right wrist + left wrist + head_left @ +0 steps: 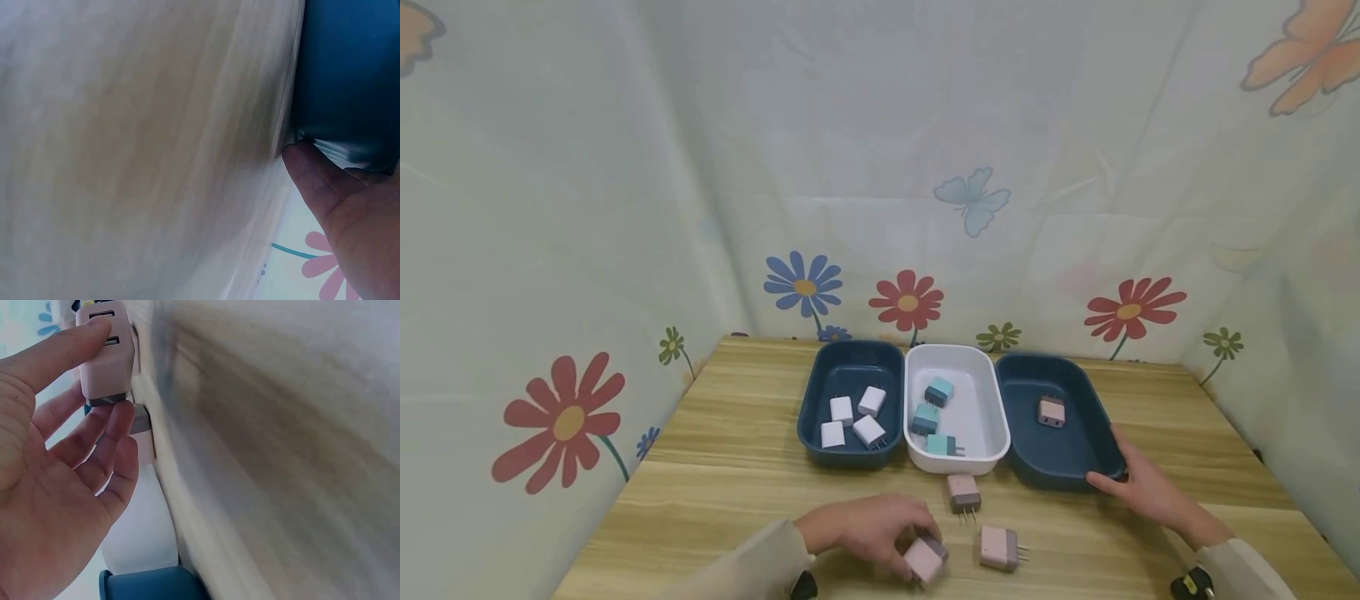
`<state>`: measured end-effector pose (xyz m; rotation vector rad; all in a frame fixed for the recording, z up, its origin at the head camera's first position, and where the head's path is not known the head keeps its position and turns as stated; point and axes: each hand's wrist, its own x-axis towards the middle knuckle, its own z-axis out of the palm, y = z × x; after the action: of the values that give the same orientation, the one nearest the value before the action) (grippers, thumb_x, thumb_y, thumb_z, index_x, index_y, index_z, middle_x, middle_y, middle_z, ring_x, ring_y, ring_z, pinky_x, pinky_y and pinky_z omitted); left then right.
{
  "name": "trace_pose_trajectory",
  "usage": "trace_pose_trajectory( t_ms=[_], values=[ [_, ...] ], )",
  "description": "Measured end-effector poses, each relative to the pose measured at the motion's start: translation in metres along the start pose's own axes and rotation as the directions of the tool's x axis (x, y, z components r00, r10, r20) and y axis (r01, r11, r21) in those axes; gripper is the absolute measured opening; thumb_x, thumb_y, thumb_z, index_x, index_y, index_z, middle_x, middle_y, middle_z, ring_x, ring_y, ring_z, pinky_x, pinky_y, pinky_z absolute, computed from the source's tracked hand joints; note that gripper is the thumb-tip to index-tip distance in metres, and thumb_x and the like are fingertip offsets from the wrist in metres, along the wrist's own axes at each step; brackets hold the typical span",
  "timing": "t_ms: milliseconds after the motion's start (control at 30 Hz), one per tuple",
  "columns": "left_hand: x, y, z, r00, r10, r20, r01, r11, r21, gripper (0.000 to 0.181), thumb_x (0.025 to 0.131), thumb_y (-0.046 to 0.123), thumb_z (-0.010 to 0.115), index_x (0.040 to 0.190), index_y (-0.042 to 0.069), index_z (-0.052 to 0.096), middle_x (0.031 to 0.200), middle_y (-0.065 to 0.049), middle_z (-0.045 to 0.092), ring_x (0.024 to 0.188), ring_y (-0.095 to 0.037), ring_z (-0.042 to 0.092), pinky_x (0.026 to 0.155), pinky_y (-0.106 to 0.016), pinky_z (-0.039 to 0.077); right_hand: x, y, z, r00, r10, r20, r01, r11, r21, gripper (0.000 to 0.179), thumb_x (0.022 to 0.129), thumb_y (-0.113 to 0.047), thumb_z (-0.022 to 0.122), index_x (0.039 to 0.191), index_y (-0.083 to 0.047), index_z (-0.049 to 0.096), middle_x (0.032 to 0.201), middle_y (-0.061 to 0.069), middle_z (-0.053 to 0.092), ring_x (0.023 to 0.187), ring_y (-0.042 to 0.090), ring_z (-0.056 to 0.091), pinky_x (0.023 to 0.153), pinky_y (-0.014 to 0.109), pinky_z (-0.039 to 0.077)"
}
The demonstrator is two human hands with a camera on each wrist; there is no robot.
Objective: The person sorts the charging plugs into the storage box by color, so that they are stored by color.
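Observation:
My left hand (880, 529) pinches a pink and grey charger plug (925, 560) low over the table's front part. In the left wrist view the thumb lies across the face of that charger plug (106, 365), by its two USB slots, with fingertips at the grey end. My right hand (1153, 492) touches the near right corner of the right blue bin (1048, 475), thumb at the front and fingers along the side. Inside this bin lies one pink charger (1051, 412). Two more pink chargers, one (963, 493) by the white bin and another (998, 548) nearer, lie on the table.
Left of it, a white bin (992, 450) holds three teal chargers (927, 418). Another blue bin (808, 442) at the left holds several white chargers (870, 430). All three bins stand side by side on the wooden table (722, 450), before a flowered curtain (850, 167).

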<state>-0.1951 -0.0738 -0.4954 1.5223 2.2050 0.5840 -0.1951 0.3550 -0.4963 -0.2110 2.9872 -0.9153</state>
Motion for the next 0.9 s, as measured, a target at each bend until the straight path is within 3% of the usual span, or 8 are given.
trace_pose_trajectory(
  t_ms=[400, 767, 900],
  values=[
    [0.002, 0.002, -0.007, 0.999, -0.041, -0.030, 0.041, 0.999, 0.018, 0.047, 0.078, 0.023, 0.079, 0.120, 0.022, 0.059, 0.111, 0.018, 0.056, 0.097, 0.002, 0.051, 0.084, -0.017, 0.042, 0.000, 0.002, 0.004, 1.000, -0.019, -0.025, 0.019, 1.000, -0.003, 0.103, 0.085, -0.042, 0.068, 0.146, 0.011, 0.004, 0.143, 0.040, 0.017, 0.127, 0.056, 0.025, 0.097, 0.067, 0.024],
    [0.012, 0.008, -0.017, 0.994, 0.048, -0.095, -0.040, 0.996, 0.081, 0.048, 0.077, 0.023, 0.077, 0.120, 0.018, 0.058, 0.112, 0.013, 0.058, 0.097, 0.001, 0.052, 0.082, -0.013, 0.041, 0.000, 0.003, 0.003, 1.000, -0.010, -0.016, 0.010, 1.000, 0.002, 0.103, 0.085, -0.042, 0.068, 0.146, 0.011, 0.004, 0.143, 0.041, 0.017, 0.126, 0.056, 0.025, 0.097, 0.068, 0.025],
    [0.019, 0.010, -0.023, 0.992, 0.044, -0.116, -0.034, 0.996, 0.085, 0.049, 0.079, 0.025, 0.076, 0.124, 0.017, 0.058, 0.115, 0.012, 0.057, 0.100, 0.003, 0.049, 0.087, -0.015, 0.040, 0.001, 0.004, 0.004, 0.999, -0.021, -0.024, 0.021, 1.000, -0.001, 0.102, 0.085, -0.042, 0.068, 0.146, 0.011, 0.004, 0.143, 0.041, 0.018, 0.126, 0.055, 0.026, 0.096, 0.068, 0.025]
  ],
)
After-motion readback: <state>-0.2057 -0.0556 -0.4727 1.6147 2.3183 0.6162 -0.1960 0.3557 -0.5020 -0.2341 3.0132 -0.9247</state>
